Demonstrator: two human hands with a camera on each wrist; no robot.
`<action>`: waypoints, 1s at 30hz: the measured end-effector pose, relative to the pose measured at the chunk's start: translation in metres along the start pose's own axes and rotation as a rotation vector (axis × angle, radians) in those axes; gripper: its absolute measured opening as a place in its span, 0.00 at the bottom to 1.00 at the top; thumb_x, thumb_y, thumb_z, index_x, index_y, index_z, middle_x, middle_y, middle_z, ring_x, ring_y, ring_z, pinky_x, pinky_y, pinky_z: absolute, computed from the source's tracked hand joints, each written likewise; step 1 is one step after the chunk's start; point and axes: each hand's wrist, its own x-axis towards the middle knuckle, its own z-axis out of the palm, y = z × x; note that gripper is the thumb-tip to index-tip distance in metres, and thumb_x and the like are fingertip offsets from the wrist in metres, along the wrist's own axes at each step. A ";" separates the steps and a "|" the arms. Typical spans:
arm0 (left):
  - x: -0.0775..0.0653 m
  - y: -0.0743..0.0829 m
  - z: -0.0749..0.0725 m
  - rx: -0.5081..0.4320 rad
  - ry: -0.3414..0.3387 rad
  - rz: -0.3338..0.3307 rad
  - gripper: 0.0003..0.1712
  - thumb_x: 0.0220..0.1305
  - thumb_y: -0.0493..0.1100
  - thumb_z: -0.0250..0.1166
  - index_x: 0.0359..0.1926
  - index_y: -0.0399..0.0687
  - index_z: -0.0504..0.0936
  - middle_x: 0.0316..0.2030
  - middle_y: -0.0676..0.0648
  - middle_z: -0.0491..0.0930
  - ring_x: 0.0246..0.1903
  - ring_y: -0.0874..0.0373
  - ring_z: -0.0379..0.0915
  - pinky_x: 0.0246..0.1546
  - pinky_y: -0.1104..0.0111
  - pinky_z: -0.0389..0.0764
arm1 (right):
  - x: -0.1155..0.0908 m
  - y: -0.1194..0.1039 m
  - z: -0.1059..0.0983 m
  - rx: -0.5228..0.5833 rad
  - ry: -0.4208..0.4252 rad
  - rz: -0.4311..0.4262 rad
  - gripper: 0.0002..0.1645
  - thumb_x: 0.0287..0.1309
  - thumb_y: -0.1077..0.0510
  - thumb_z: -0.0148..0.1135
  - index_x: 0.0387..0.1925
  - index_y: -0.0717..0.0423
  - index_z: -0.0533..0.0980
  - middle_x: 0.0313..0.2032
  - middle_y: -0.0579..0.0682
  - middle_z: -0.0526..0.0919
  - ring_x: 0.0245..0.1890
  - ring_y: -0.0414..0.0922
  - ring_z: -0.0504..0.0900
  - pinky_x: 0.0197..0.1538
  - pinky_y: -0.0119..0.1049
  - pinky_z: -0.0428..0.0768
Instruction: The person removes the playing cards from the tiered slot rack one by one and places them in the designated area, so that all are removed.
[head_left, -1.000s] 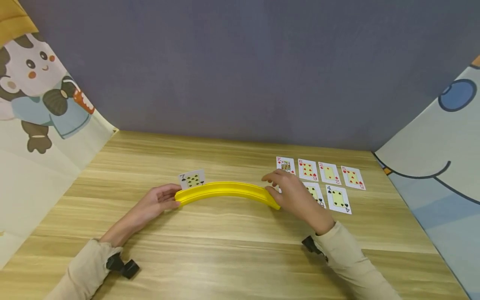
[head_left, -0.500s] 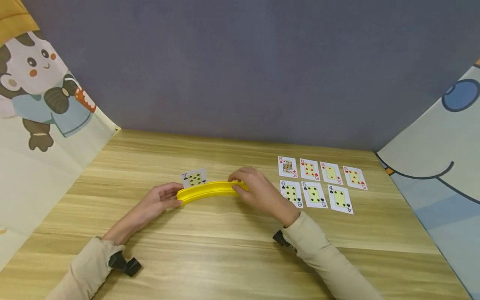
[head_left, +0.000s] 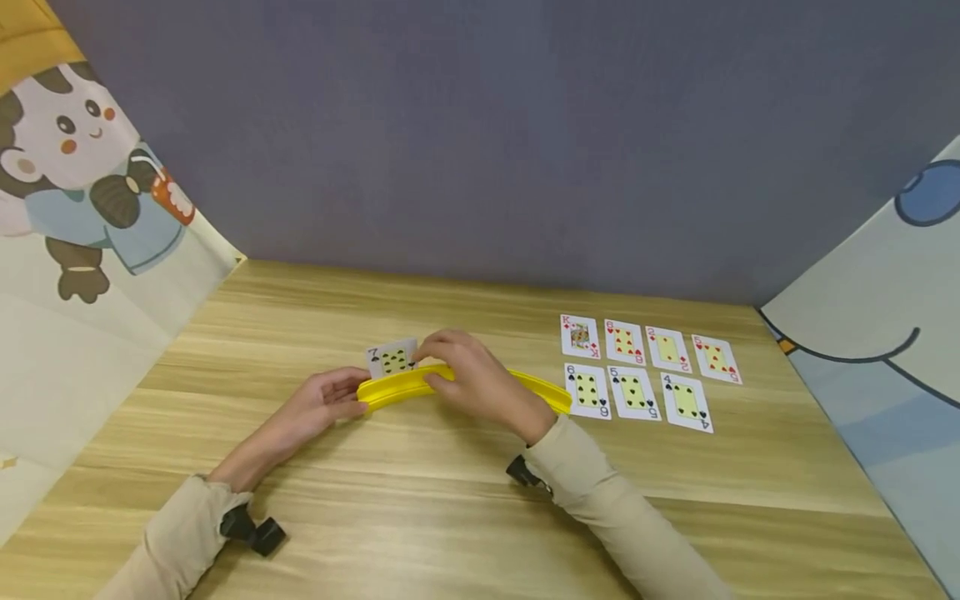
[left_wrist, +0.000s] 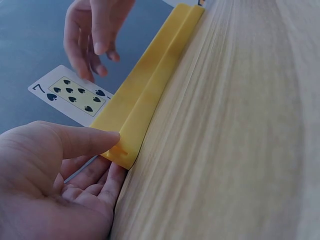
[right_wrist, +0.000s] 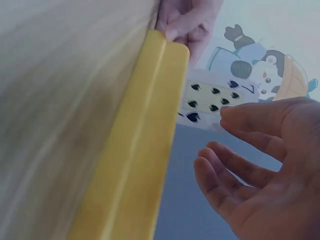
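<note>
A curved yellow playing-card holder (head_left: 397, 386) stands on the wooden table, with a seven of spades (head_left: 390, 358) upright at its left end. My left hand (head_left: 318, 408) pinches that end; in the left wrist view the thumb (left_wrist: 95, 141) presses the front and the fingers lie behind and beneath. Over the holder's middle, my right hand (head_left: 476, 379) hovers with loosely bent fingers and nothing in its grasp. Seen from the right wrist, its thumb overlaps the edge of the seven of spades (right_wrist: 212, 97), while the other fingers stay apart from the card.
Face-up cards lie in two rows at the right, among them a king of diamonds (head_left: 580, 337), a two of diamonds (head_left: 666, 348), a six of spades (head_left: 587, 391) and a four of spades (head_left: 687, 402). A grey partition (head_left: 480, 150) rises behind the wooden table (head_left: 390, 517).
My right hand has travelled left along the card holder, from its right end to near the seven of spades, uncovering the cards at the right. The left hand keeps its grip.
</note>
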 end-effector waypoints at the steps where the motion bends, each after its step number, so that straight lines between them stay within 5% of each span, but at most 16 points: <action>1: 0.000 0.000 0.000 0.001 0.003 -0.003 0.29 0.67 0.37 0.64 0.66 0.32 0.69 0.64 0.32 0.71 0.64 0.40 0.67 0.61 0.73 0.73 | 0.001 0.000 0.002 0.005 -0.013 0.005 0.17 0.65 0.62 0.64 0.55 0.55 0.80 0.58 0.50 0.80 0.61 0.46 0.74 0.65 0.40 0.74; 22: 0.005 -0.002 -0.001 -0.009 -0.007 0.008 0.28 0.66 0.38 0.65 0.65 0.35 0.71 0.63 0.34 0.73 0.63 0.42 0.69 0.58 0.75 0.75 | 0.002 0.006 0.011 0.040 0.012 0.007 0.16 0.65 0.62 0.63 0.54 0.58 0.80 0.56 0.51 0.80 0.53 0.45 0.79 0.56 0.35 0.79; 30: 0.005 -0.004 -0.001 -0.014 -0.010 0.024 0.28 0.65 0.38 0.66 0.65 0.38 0.72 0.62 0.37 0.74 0.63 0.41 0.69 0.59 0.74 0.75 | 0.004 0.007 0.012 0.177 0.255 -0.095 0.11 0.66 0.56 0.64 0.45 0.59 0.82 0.45 0.50 0.84 0.43 0.45 0.81 0.47 0.37 0.84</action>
